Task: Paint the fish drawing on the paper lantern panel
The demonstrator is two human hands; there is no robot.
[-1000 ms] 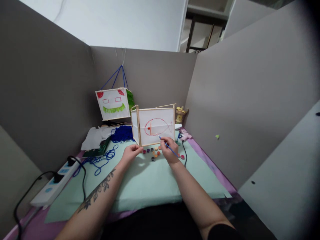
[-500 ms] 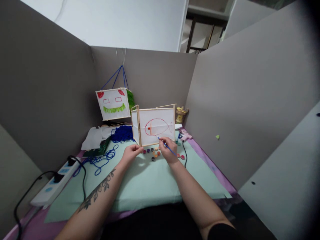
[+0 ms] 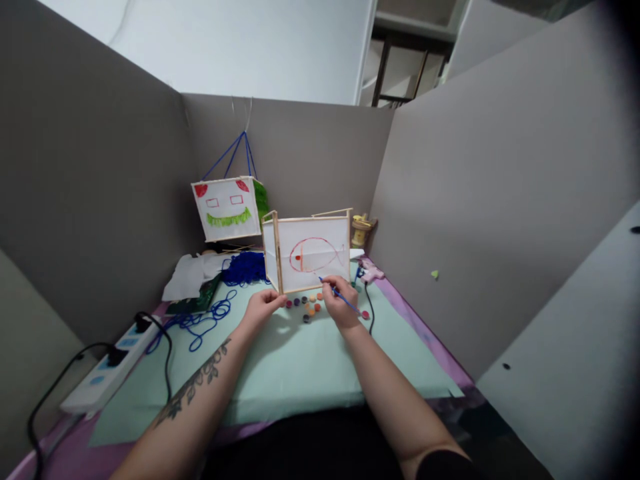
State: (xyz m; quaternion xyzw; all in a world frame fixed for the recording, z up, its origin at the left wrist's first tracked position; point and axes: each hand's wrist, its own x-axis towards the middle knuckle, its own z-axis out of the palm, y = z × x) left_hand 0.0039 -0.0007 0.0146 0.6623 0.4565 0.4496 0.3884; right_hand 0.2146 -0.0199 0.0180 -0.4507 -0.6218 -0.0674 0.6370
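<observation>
A paper lantern (image 3: 325, 230) with a thin wooden frame stands upright in front of me. Its front panel carries a red fish outline (image 3: 314, 238) with a red eye and an orange line behind it. At the lower left corner post, my left hand (image 3: 261, 308) pinches the frame. My right hand (image 3: 341, 303) is closed around a blue paintbrush (image 3: 349, 303), whose tip is close to the panel below the fish; whether it touches I cannot tell. Several small paint pots (image 3: 307, 319) sit on the table under and in front of the lantern, some hidden by my right hand.
A finished-looking lantern with a painted face (image 3: 227, 230) hangs by blue cords at the back left. Blue cord (image 3: 244, 268) lies heaped below it. A power strip (image 3: 95, 379) is on the left, a pink glue gun (image 3: 373, 270) and its cable on the right. Grey partitions (image 3: 310, 153) enclose the table.
My right hand and the paintbrush have shifted slightly right and down, away from the fish's lower edge. My left hand and the lantern stay in place.
</observation>
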